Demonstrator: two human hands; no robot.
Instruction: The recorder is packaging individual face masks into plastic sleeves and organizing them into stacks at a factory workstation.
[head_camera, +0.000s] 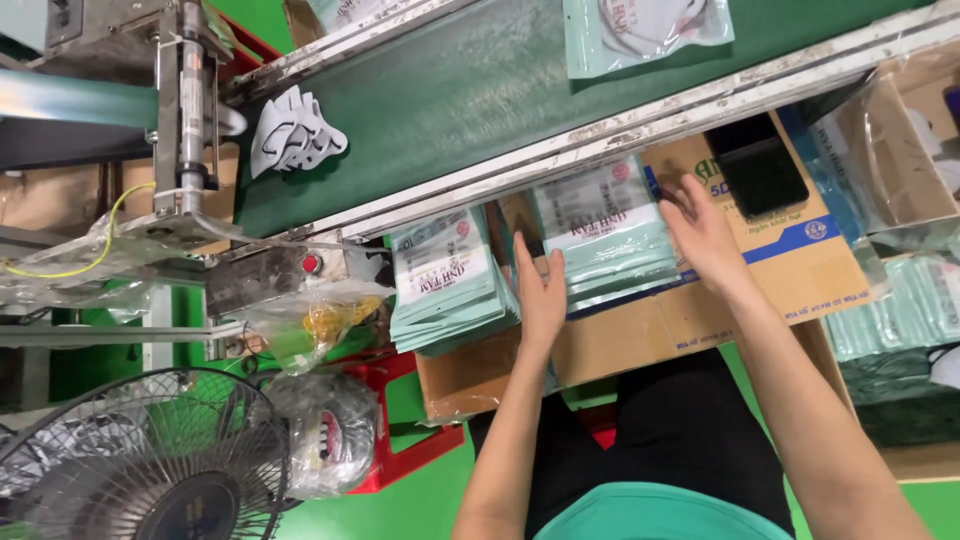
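A stack of pale green plastic packets (607, 238) lies on a brown cardboard box (700, 310) over my lap. My left hand (541, 296) presses flat against the stack's left edge. At the stack's right edge is my right hand (704, 232), fingers spread and touching it. The two hands hold the stack between them. A second, thicker stack of the same packets (446, 282) rests to the left, beside my left hand.
A green conveyor belt (470, 90) with metal rails runs above, carrying a white mask (293, 134) and a packed bag (640, 30). A black phone (757, 165) lies on the box. A fan (150, 460), a red stool (410, 420) and more packets (900, 310) surround me.
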